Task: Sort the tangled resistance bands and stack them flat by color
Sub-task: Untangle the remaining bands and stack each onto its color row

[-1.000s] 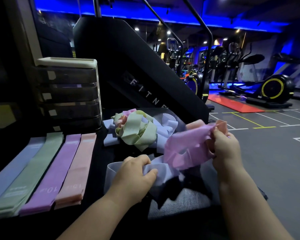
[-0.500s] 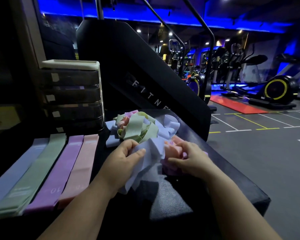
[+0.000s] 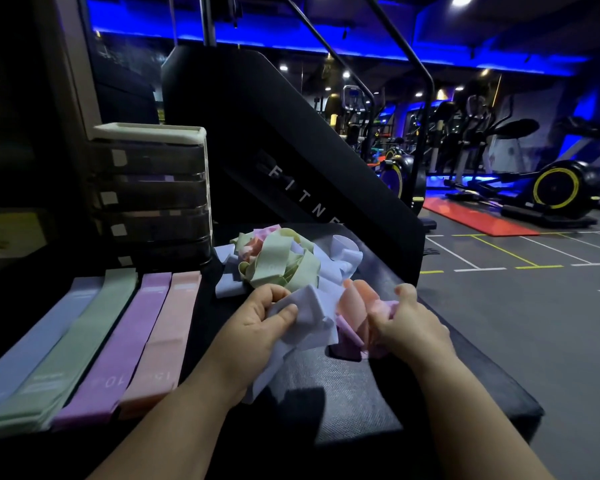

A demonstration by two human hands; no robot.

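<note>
- A person's 2 bare forearms reach in from the bottom edge over a dark desk (image 3: 343,393) with a coarse woven texture and a rounded, padded-looking edge.
- The left hand (image 3: 253,323) grips a pale lilac band (image 3: 314,308), a wide flat strip of soft matte fabric. Its fingers (image 3: 271,295) curl over the crumpled strip and the thumb presses on top. The loose end trails under the wrist onto the desk.
- The right hand (image 3: 413,327) has its fingers curled tight into a bunched peach band (image 3: 354,301), folded into rounded petal shapes, with pink and purple loops caught beneath.
- The 2 hands sit close together at the near edge of the tangled pile (image 3: 281,263), a heap of looping green, lilac and pink bands in the middle of the desk.
- On the left lie 4 flat stacks side by side, long edges touching: a pale blue stack (image 3: 32,341), a green stack (image 3: 77,337), a purple stack (image 3: 125,341) and a peach stack (image 3: 167,330). Each is a smooth, long rectangle with faint print near the close end.
- Behind the stacks stands a drawer unit (image 3: 153,188) with smoky translucent drawers and a cream top.
- A slanted matte black panel (image 3: 309,133) with white letters "FITNE" rises behind the pile.
- To the right, a grey floor (image 3: 516,323) carries white and yellow lines and a red mat (image 3: 478,220).
</note>
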